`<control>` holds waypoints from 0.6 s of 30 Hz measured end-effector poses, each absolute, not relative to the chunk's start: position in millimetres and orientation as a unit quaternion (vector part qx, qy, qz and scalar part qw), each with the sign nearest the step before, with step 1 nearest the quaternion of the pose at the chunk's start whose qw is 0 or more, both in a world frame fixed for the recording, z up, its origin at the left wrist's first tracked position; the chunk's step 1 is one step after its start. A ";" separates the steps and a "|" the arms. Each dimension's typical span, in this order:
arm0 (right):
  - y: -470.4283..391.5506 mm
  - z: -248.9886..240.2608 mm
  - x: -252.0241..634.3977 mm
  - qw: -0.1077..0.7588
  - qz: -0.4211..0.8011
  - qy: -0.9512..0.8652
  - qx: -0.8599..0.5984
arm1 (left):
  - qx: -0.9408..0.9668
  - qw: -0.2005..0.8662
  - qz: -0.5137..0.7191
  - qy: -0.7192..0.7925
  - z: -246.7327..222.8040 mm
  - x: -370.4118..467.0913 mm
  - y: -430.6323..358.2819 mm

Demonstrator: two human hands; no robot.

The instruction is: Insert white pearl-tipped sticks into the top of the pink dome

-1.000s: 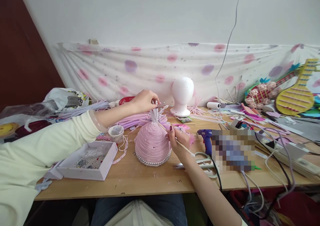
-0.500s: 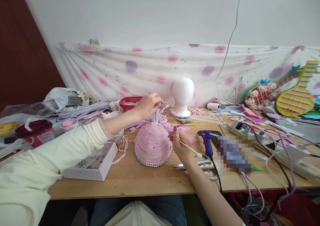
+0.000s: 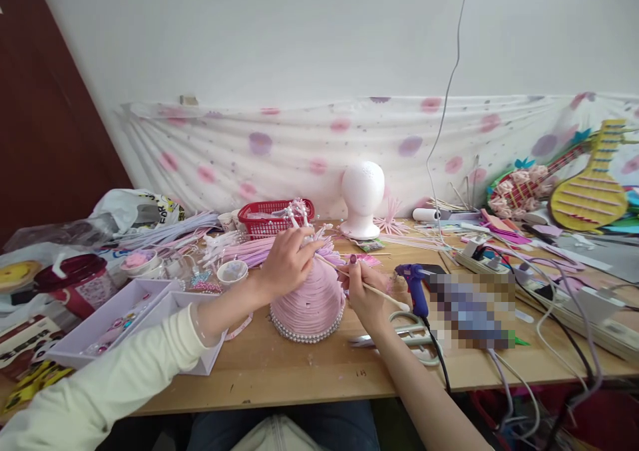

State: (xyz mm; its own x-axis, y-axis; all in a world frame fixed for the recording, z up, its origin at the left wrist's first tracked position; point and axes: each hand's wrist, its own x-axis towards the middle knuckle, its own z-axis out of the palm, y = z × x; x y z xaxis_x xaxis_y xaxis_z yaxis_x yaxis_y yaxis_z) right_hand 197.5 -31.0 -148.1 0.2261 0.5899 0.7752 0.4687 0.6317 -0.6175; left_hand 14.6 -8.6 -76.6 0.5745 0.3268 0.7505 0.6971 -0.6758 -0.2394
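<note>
A pink dome-shaped craft piece [image 3: 307,301], layered in thin strands and edged with silvery beads, stands upright on the table. My left hand [image 3: 289,261] is at its top, with fingers curled around the base of a white-stemmed tuft [image 3: 298,213]; the fingertips are partly hidden. To the right of the dome, my right hand [image 3: 367,295] grips a thin stick with a white cotton-like end [image 3: 384,296]. Its other end reaches the dome's upper side, near my left fingers.
Scissors [image 3: 417,338] and a blue glue gun [image 3: 413,288] lie to the right, with cords and a power strip [image 3: 544,301] beyond. White foam head [image 3: 363,195] and red basket [image 3: 259,225] stand behind. White trays [image 3: 164,301] are at left.
My left hand has come down from the tuft's tip to its base, and the tuft now leans left. My right hand stays beside the dome with the stick. The view has shifted slightly.
</note>
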 end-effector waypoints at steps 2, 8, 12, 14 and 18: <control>-30.6 -147.7 197.5 0.660 0.056 -0.616 -0.427 | -0.827 0.309 -0.339 -0.325 -89.7 5.0 -10.6; -30.7 -147.1 197.6 0.665 0.042 -0.613 -0.425 | -0.858 0.333 -0.292 -0.259 -111.7 -12.9 -14.0; -29.6 -147.8 197.4 0.668 0.052 -0.612 -0.420 | -0.896 0.249 -0.288 -0.228 -112.5 -5.3 -14.5; -29.3 -147.3 197.4 0.672 0.055 -0.609 -0.418 | -0.892 0.201 -0.324 -0.243 -107.0 1.5 -10.5; -29.1 -146.8 197.5 0.670 0.055 -0.612 -0.417 | -0.901 0.181 -0.307 -0.246 -95.7 12.1 -2.8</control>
State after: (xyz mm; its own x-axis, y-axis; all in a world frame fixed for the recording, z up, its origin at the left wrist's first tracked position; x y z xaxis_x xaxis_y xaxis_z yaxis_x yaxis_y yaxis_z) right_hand 197.5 -29.1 -146.8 0.2460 0.5838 0.7738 0.4370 0.6458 -0.6261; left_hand 12.1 -2.8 -95.7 0.6908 0.3325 0.6421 0.5551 -0.8129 -0.1762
